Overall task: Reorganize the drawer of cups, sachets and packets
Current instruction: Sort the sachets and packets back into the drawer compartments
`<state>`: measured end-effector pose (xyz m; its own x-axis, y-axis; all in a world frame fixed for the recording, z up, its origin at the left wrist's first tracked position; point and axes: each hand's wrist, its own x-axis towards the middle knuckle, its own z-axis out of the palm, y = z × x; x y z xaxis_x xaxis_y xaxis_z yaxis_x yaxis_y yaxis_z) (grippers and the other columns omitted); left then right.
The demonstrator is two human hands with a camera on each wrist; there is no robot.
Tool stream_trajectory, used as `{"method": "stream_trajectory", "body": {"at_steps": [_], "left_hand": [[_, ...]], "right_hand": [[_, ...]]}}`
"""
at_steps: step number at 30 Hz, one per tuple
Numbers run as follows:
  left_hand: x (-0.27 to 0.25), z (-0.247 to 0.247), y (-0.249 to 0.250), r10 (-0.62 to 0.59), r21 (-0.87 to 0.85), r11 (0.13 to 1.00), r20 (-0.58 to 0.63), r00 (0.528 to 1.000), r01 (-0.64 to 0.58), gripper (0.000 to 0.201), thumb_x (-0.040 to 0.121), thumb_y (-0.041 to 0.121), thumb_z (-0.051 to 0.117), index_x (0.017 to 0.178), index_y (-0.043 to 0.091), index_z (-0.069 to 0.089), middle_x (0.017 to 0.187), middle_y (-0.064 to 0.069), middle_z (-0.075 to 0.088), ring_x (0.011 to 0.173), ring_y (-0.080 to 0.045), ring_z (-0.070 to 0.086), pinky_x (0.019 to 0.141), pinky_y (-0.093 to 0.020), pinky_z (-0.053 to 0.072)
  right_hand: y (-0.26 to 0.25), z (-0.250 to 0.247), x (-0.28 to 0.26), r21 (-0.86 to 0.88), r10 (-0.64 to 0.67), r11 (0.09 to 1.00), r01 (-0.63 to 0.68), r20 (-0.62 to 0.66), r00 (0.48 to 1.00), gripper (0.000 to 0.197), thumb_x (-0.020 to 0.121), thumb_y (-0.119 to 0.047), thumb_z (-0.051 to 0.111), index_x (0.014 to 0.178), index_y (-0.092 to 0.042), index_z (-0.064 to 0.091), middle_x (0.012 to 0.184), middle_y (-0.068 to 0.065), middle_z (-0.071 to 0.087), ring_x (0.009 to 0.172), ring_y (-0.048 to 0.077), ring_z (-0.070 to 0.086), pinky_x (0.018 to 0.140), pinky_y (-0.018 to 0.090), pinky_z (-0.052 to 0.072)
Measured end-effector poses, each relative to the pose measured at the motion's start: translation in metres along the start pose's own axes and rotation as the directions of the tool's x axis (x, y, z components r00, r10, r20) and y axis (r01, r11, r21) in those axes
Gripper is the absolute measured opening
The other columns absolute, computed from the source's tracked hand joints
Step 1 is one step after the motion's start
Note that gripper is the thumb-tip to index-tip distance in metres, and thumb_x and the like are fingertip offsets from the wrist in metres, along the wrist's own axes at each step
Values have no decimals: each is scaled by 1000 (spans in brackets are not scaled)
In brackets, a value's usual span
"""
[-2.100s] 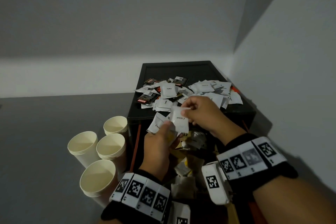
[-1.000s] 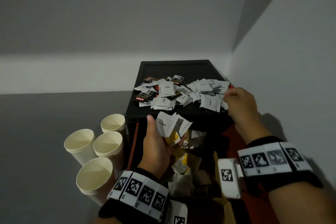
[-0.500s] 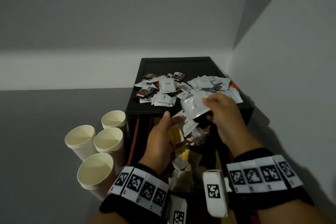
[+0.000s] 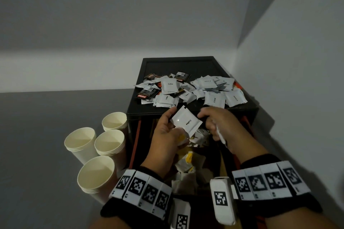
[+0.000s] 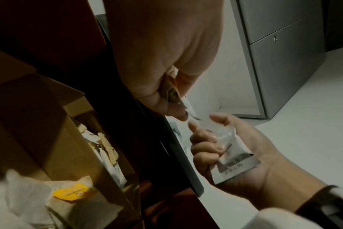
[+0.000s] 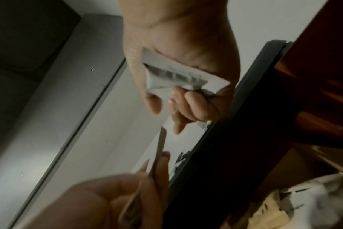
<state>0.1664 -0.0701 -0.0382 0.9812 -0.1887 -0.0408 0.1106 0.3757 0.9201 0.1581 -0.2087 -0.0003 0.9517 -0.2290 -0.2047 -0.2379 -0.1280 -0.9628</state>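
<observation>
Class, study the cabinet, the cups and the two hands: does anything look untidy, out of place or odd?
Yes. White and dark sachets lie in a loose, overlapping heap on the black cabinet top, unsorted. Four stacks of cream paper cups stand on the grey floor beside it, outside the drawer. Both hands hold sachets.

Cabinet top [image 4: 178, 65] at 12 o'clock, in wall corner; heap of sachets [image 4: 188, 91] on its near half. Open drawer [image 4: 193, 165] below cabinet front, at 6 o'clock, more sachets and packets inside. Four cup stacks [image 4: 96, 150] on floor at 9 o'clock, just beside cabinet's left side. Both hands above drawer: left hand [image 4: 167, 135] at 7, right hand [image 4: 217, 124] at 5, "Coffee" sachet [image 4: 186, 122] between them.
</observation>
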Motion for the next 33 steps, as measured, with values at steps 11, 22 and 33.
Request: {"method": "stream_trajectory", "body": {"at_steps": [11,22,33], "left_hand": [[19,-25,1,104,4,993,-521,847,-120,26,89,0,48,87,25,54,84,-3,56,83,-21,54,81,-40,47],[17,-15,-4,131,28,991,-476,869,-134,27,91,-4,42,88,23,44,83,-2,50,70,-13,50,67,-27,47],[12,-13,-3,211,129,976,-358,909,-176,22,85,-4,60,73,14,57,67,-2,59,55,-7,57,53,-14,47]], "right_hand": [[11,-9,1,-84,-31,996,29,-13,999,26,88,-6,52,63,-8,52,52,4,45,40,8,40,40,19,31],[23,-4,9,-189,120,975,-115,16,993,20,89,-9,49,70,-5,53,54,5,45,43,13,37,40,20,28],[-61,20,31,45,-50,998,54,-94,994,16,93,-16,54,81,-7,59,65,2,60,51,11,43,49,22,34]]}}
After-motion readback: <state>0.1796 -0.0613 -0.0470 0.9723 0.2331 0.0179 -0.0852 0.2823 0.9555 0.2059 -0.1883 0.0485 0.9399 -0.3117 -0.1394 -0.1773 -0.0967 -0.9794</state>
